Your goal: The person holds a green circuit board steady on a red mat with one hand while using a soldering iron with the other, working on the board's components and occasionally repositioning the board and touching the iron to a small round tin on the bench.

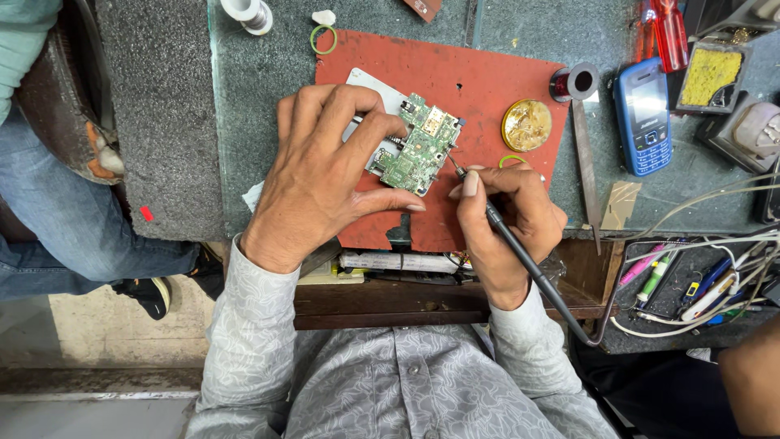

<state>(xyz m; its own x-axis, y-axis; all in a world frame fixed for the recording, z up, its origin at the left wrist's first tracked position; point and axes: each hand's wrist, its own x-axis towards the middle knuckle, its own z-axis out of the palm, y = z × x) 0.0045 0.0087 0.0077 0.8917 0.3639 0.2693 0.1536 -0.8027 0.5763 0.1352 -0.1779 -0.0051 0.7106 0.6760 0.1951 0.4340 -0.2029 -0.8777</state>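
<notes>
A small green circuit board is pinched by the left hand over the red rubber mat; a black soldering iron, gripped by the right hand, touches its 4 o'clock edge. Neighbouring parts could be scorched if the tip slips.

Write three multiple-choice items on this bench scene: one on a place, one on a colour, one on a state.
1. Where does the blue phone lie?
A. right of the red mat
B. on the mat
C. under the bench

2. What colour is the circuit board?
A. blue
B. green
C. white

3. What is the right hand doing?
A. resting empty
B. gripping the soldering iron
C. holding the phone

Answers: 1 A, it lies on the glass past the mat's edge; 2 B, the left hand steadies a green board; 3 B, fingers pinch the iron, tip at the board.
</notes>
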